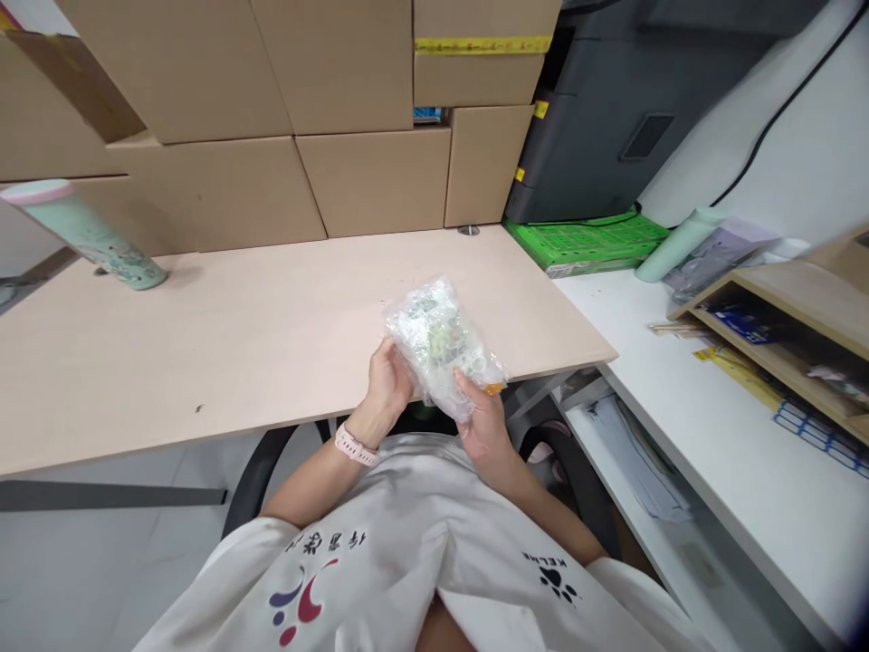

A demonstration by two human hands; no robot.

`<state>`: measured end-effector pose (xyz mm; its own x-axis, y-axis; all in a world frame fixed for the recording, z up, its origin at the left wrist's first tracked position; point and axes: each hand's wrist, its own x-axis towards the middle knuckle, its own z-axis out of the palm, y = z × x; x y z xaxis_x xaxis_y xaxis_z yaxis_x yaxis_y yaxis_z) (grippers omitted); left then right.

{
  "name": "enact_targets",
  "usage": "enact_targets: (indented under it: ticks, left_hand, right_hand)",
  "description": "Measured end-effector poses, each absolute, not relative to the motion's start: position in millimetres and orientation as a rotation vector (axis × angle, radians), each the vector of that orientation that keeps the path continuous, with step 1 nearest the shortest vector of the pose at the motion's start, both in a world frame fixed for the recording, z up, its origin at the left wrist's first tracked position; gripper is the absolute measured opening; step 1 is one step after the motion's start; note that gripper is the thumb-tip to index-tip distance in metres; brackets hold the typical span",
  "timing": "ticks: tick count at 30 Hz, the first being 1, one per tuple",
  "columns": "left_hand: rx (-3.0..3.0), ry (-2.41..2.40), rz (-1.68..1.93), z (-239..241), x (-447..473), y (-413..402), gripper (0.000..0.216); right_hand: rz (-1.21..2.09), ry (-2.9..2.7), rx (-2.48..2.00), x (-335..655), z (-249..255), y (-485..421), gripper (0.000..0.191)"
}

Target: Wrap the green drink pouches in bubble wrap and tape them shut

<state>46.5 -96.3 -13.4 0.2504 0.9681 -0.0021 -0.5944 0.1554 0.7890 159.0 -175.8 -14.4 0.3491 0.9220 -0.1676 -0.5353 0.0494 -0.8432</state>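
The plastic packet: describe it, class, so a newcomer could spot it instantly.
Find the pale desk in front of the stacked cardboard boxes. At its near edge, the left hand and the right hand hold the plastic packet. Unlike those brown boxes, it is shiny and crinkled, with green showing through.

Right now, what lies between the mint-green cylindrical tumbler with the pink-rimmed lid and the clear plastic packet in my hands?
In the head view, only bare, pale tabletop lies between the tumbler and the packet.
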Motion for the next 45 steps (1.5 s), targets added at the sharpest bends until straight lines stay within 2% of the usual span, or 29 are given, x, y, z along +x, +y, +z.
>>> enact_targets:
  ticks: [4,7,8,10,13,16,20,22,25,30,36,45]
  left_hand:
    - [0.906,0.664,1.317,-1.9,42.8,-108.3,0.049]
    - [0.985,0.737,1.220,3.5,35.9,-92.2,0.086]
    - [1.003,0.756,1.178,2.7,31.8,-82.4,0.096]
    - [1.105,0.805,1.128,-2.1,22.2,-60.1,0.100]
    - [1.308,0.868,1.125,-9.3,10.1,-31.1,0.102]
    - [1.631,1.053,1.075,-7.4,6.1,-19.9,0.098]
    - [2.270,1.238,0.924,1.4,10.4,-33.6,0.062]
    - [2.466,1.199,0.748,1.7,13.9,-43.6,0.053]
    - [2.555,1.216,0.580,-0.5,18.7,-51.6,0.056]
    - [2.563,1.207,0.515,6.4,17.0,-55.9,0.061]
    - [2.335,1.181,0.828,8.8,-4.5,-87.5,0.069]
    - [1.821,0.975,1.102,-5.0,-1.8,-124.0,0.074]
  right_hand:
    - [1.100,-0.617,-1.010,149.8,-23.4,-162.8,0.049]
    - [1.050,-0.831,-1.110,156.1,-28.9,-160.3,0.061]
    - [0.961,-0.898,-1.166,160.8,-29.5,-161.0,0.068]
    - [0.644,-1.057,-1.311,172.0,-27.2,-163.1,0.078]
    - [0.128,-1.460,-1.461,186.0,-14.8,-161.6,0.066]
    - [-0.068,-1.871,-1.459,190.4,-2.5,-148.3,0.052]
    - [-0.067,-2.128,-1.453,189.0,-3.9,-124.5,0.051]
    - [-0.045,-2.185,-1.480,189.2,-9.2,-118.1,0.051]
    - [-0.035,-2.190,-1.545,190.3,-13.7,-117.2,0.051]
    - [0.038,-2.167,-1.546,193.8,-9.2,-123.5,0.053]
    - [0.247,-1.905,-1.447,211.8,-8.9,-131.4,0.062]
    - [0.479,-1.627,-1.488,213.4,-16.4,-130.3,0.053]
